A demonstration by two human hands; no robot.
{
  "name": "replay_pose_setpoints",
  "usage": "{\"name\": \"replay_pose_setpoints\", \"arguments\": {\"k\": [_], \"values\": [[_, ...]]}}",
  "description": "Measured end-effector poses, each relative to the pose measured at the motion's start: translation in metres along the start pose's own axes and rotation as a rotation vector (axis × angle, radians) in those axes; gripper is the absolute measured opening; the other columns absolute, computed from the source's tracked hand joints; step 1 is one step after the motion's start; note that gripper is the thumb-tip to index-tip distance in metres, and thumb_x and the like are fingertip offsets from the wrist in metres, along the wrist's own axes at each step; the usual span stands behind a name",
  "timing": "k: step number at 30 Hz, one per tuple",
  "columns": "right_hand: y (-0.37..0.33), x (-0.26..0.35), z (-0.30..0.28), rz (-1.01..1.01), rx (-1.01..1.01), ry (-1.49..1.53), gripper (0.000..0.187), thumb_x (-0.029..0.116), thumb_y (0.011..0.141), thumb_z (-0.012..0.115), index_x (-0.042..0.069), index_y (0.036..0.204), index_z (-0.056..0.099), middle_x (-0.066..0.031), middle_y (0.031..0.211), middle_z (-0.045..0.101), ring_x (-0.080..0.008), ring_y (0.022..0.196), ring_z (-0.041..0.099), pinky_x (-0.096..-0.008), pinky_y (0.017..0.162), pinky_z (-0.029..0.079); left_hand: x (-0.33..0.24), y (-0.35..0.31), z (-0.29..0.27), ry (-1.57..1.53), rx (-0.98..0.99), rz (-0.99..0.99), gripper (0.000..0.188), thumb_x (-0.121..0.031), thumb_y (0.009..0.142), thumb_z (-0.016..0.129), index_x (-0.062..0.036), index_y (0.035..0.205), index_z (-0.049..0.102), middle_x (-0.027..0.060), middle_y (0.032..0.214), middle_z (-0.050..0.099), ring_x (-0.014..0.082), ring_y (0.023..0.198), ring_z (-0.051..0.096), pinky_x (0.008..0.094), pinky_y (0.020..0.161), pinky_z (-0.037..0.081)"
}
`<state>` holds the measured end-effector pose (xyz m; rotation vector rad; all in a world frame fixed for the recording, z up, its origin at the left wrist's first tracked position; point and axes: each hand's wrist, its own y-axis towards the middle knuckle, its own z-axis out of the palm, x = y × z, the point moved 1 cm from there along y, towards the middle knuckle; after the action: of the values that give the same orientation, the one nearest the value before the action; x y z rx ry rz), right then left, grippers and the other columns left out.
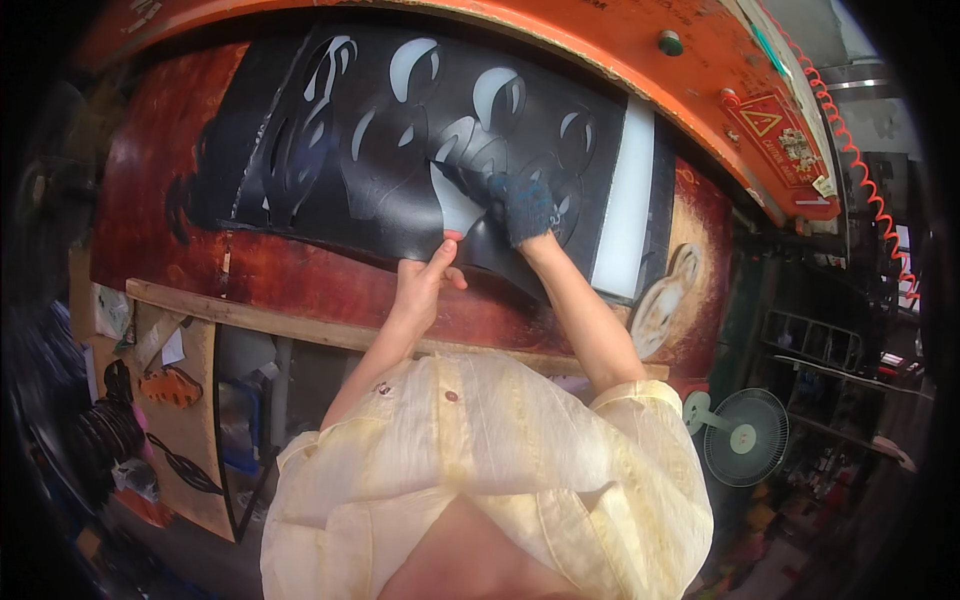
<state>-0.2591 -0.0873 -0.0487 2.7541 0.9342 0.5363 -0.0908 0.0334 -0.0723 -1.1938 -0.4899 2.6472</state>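
A black flexible sheet (388,215) with cut-out shapes lies on the worktable, its near edge raised around my hands. My bare left hand (428,278) pinches that near edge, thumb on top. Just to its right, my right hand (522,208) wears a dark knitted glove and is closed on a lifted part of the sheet; its fingertips are partly hidden. Between the hands, a pale surface (458,205) shows through a gap under the lifted material. Curved cut outlines and pale openings (493,97) run across the sheet's far half.
An orange machine beam (560,30) spans the far side, with a red warning plate (778,135) at its right. A white strip (623,200) and a pale cut shape (660,312) lie right of the sheet on the reddish table (300,290). A fan (745,437) stands at lower right.
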Motion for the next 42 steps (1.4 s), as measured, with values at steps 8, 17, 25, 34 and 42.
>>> {"name": "replay_pose_setpoints", "arguments": {"k": [8, 17, 25, 34, 42], "values": [[0.047, -0.059, -0.079, 1.152, -0.650, 1.263, 0.014, 0.021, 0.089, 0.056, 0.010, 0.089, 0.064, -0.0027, 0.058, 0.052, -0.0125, 0.048, 0.049, -0.0278, 0.043, 0.040, -0.012, -0.030, -0.009, 0.300, 0.070, -0.319, 0.036, -0.034, 0.096, 0.055, -0.0082, 0.122, 0.054, 0.0044, 0.116, 0.060, 0.0120, 0.059, 0.058, 0.0232, 0.053, 0.044], [-0.026, 0.040, -0.088, -0.239, -0.166, 0.121, 0.021, 0.019, 0.072, 0.074, 0.006, 0.088, 0.068, -0.0127, 0.089, 0.066, -0.0293, 0.079, 0.063, -0.0393, 0.067, 0.051, -0.100, 0.012, -0.028, 0.127, 0.240, -0.352, 0.066, -0.053, 0.100, 0.028, 0.0019, 0.126, 0.051, 0.0172, 0.110, 0.065, 0.0241, 0.082, 0.069, 0.0282, 0.062, 0.053], [-0.051, 0.057, -0.058, 0.075, -0.051, 0.302, 0.034, 0.035, 0.068, 0.077, 0.009, 0.089, 0.067, -0.0111, 0.090, 0.065, -0.0288, 0.076, 0.063, -0.0377, 0.067, 0.052, -0.050, 0.083, 0.037, -0.104, 0.271, -0.433, 0.045, -0.023, 0.090, 0.053, -0.0004, 0.128, 0.048, 0.0140, 0.114, 0.060, 0.0269, 0.092, 0.064, 0.0345, 0.077, 0.055], [-0.013, 0.017, -0.050, 0.817, 0.151, 0.369, 0.060, 0.050, 0.070, 0.070, 0.002, 0.105, 0.064, -0.0181, 0.098, 0.067, -0.0352, 0.090, 0.064, -0.0398, 0.082, 0.050, -0.056, 0.083, 0.054, -0.054, 0.126, -0.456, 0.033, -0.010, 0.084, 0.066, -0.0058, 0.116, 0.059, 0.0045, 0.094, 0.063, 0.0104, 0.073, 0.060, 0.0221, 0.059, 0.051], [0.031, -0.004, -0.024, 0.926, 0.148, 0.007, 0.043, 0.038, 0.079, 0.060, 0.003, 0.104, 0.067, -0.0211, 0.104, 0.066, -0.0362, 0.100, 0.064, -0.0420, 0.085, 0.050, -0.096, 0.091, 0.062, 0.337, 0.306, -0.285, 0.031, -0.009, 0.081, 0.072, -0.0041, 0.109, 0.061, 0.0004, 0.084, 0.061, 0.0058, 0.068, 0.056, 0.0176, 0.053, 0.045]]}}
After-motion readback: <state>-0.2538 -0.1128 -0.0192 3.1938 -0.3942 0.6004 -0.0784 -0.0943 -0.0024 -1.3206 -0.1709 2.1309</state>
